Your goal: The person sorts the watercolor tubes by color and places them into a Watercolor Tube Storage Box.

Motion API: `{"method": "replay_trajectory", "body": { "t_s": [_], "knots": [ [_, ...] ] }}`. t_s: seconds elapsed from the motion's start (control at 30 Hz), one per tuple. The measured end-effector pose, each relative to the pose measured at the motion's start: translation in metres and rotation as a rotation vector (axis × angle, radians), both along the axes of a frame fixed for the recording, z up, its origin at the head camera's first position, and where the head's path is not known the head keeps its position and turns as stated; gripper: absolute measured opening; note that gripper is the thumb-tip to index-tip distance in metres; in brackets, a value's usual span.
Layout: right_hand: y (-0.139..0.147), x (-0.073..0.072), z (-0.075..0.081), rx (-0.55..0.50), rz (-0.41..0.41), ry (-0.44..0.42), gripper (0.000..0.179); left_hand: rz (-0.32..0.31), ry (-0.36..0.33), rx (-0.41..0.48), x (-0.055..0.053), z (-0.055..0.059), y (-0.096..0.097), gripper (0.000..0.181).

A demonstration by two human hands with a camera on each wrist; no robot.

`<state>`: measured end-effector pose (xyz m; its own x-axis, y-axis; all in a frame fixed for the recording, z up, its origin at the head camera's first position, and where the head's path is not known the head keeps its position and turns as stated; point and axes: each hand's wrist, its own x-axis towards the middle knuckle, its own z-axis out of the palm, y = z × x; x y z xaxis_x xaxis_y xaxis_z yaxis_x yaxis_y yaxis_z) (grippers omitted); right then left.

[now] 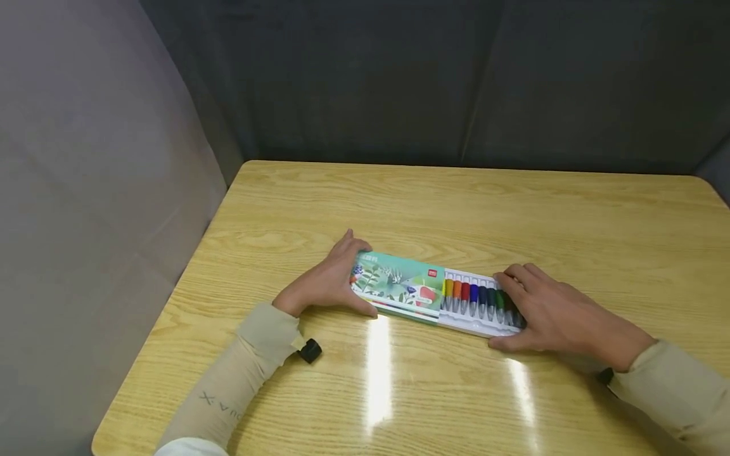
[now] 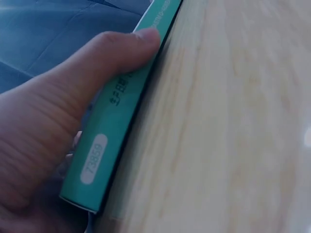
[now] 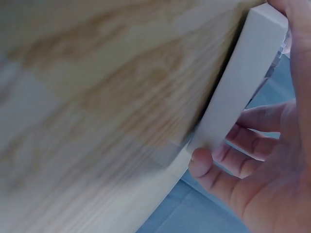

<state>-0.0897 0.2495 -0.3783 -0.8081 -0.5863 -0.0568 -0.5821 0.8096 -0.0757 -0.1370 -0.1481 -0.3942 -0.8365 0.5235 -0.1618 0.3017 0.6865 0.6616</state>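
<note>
A flat paint box lies across the middle of the table, its green printed sleeve (image 1: 399,285) covering the left part. From the sleeve's right end a white tray (image 1: 479,327) sticks out, holding a row of paint tubes (image 1: 474,297) in several colours. My left hand (image 1: 331,278) grips the sleeve's left end, thumb along the near side; the left wrist view shows that thumb on the green side (image 2: 116,102) printed 73859. Around the tray's right end my right hand (image 1: 547,310) holds on, covering the last tubes. In the right wrist view, fingertips touch the white tray end (image 3: 238,82).
The wooden table (image 1: 319,196) has rounded corners and bright light reflections near its front. A dark curtain (image 1: 365,82) hangs behind the back edge, and a grey cloth (image 1: 102,190) stands along the left side.
</note>
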Motion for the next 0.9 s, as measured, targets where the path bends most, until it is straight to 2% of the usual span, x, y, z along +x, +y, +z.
{"method": "replay_trajectory", "body": {
  "t_s": [0.37,0.63,0.9],
  "knots": [
    [-0.0032,-0.0023,-0.0013,0.004,0.013,0.017,0.119,0.004,0.018,-0.029,0.0025,0.0007,-0.0022,0.117],
    [-0.0044,-0.0042,-0.0018,-0.006,0.017,0.014,0.118,-0.063,0.131,-0.116,0.0025,0.0004,0.0033,0.118],
    [-0.0046,-0.0044,-0.0035,-0.010,0.015,-0.011,0.116,-0.059,0.193,-0.167,0.0032,-0.0016,0.0054,0.111]
  ]
}}
